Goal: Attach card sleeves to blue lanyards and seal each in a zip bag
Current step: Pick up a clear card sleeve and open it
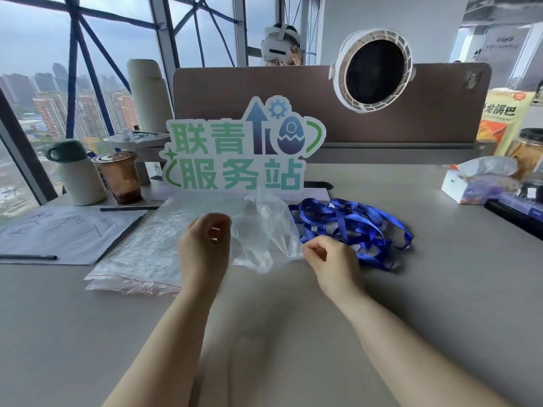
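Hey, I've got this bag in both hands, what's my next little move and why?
Probably spread the bag open at its mouth: left hand and right hand each pinch an edge, it looks empty, and the lanyards lie beside it.

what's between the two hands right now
A clear zip bag spans the gap, as the head view shows; the left hand and the right hand each pinch an edge of it.

Bag stack left on table, lanyards right, sign behind
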`<state>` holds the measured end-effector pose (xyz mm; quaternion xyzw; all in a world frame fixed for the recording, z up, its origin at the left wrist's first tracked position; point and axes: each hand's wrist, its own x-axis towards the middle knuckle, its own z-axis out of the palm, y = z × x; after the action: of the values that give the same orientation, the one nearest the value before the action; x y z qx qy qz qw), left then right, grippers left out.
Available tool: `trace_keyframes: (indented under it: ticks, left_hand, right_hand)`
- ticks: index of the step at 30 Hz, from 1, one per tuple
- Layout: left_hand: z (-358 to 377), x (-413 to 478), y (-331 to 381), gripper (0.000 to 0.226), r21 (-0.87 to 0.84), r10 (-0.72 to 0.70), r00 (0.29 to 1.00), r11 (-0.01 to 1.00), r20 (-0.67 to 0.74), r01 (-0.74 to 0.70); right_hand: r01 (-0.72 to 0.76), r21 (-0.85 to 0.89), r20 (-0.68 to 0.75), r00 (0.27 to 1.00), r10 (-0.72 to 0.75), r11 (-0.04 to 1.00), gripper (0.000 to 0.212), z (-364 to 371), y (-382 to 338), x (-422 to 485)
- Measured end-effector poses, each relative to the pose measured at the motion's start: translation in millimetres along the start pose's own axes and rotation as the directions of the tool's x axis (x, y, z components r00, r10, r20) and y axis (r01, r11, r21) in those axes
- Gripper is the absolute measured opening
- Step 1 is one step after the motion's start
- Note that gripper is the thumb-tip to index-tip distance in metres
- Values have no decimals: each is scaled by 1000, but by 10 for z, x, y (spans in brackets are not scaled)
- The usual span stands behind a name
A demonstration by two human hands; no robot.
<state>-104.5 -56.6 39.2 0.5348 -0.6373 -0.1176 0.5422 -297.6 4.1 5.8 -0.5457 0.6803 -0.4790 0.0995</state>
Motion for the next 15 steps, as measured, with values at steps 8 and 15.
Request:
trace_keyframes:
  ticks: [8,15]
  left_hand:
    - [-122,45,45,18,31,138,969,990,-206,-135]
    - [119,-21,49,24,150,426,903,897,-46,-415]
  right_hand:
    - [70,-46,2,998,-70,997,15,-328,94,186]
    - [297,-330,161,953,-256,896,29,-351,289,122]
